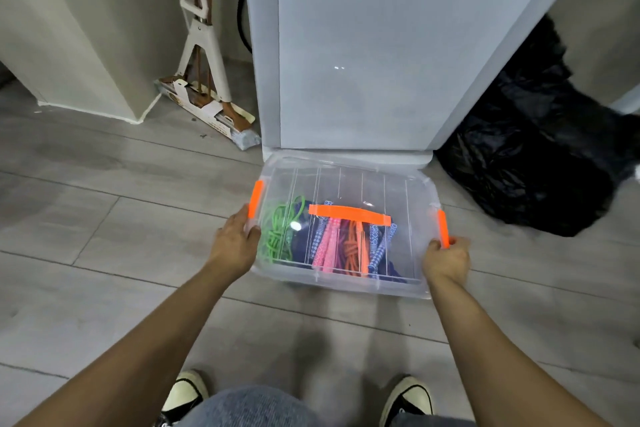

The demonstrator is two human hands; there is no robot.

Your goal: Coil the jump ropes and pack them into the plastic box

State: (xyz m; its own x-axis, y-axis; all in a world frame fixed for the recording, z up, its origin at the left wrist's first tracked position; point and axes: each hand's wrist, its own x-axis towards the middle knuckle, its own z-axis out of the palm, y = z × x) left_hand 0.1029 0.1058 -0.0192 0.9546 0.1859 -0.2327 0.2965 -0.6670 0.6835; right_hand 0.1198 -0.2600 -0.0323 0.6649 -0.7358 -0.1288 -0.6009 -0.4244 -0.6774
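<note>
A clear plastic box (398,191) with its lid on stands on the floor in front of a white cabinet. An orange handle (349,213) crosses the lid, and an orange latch sits on each short side. Through the lid I see coiled jump ropes: a green one (277,230) at the left, then pink (325,246), orange (351,246) and blue patterned (379,246) ones. My left hand (237,241) grips the box's left side at the left latch (256,199). My right hand (446,258) grips the right side, fingers curled at the right latch (442,228).
A white cabinet (363,45) rises right behind the box. A black rubbish bag (530,149) lies at the right. A folded mop and a cardboard pack (204,104) lean at the back left by a wall corner. My shoes (410,395) stand on the grey plank floor.
</note>
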